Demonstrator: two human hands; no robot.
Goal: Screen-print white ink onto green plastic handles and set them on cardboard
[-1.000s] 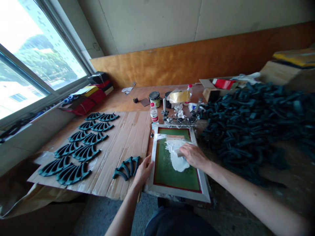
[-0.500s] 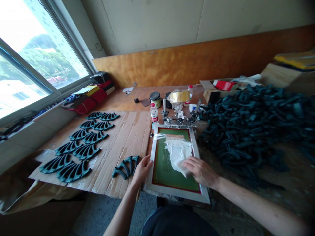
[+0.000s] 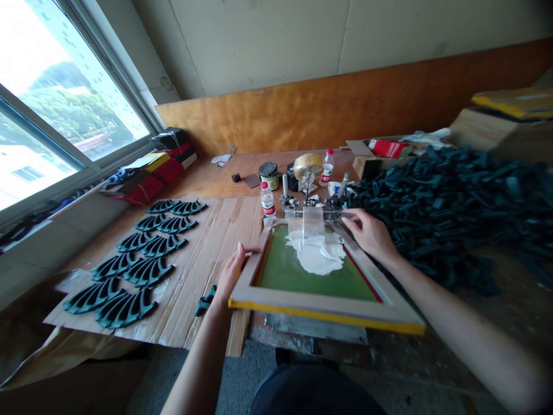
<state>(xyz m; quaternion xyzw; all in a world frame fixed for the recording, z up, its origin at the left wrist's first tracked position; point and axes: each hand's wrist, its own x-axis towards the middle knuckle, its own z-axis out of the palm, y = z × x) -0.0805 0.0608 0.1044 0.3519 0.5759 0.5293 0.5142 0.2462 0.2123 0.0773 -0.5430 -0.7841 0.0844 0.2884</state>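
A printing screen frame point(image 3: 324, 314) with green mesh is tilted up at its near edge, hinged at the metal clamps point(image 3: 311, 204) on its far side. White ink point(image 3: 317, 256) lies on the far half of the mesh, and a pale squeegee point(image 3: 313, 223) leans at the far end. My left hand point(image 3: 233, 271) is closed on the frame's left rail, thumb on top. My right hand point(image 3: 369, 233) rests with loosely stretched fingers on the far right corner of the frame, holding nothing. A dark teal curved part point(image 3: 205, 300) lies partly hidden beside my left forearm.
Rows of teal curved parts point(image 3: 138, 259) lie on cardboard point(image 3: 216, 242) at the left. A big pile of the same parts point(image 3: 458, 202) fills the right side. Bottles point(image 3: 266, 202), an ink jar point(image 3: 270, 173) and a tape roll point(image 3: 307, 164) stand behind the clamps. A window runs along the left.
My right hand drew the squeegee toward me through the ink, then left it at the screen's far end and moved to the far right corner. The frame's near edge has lifted.
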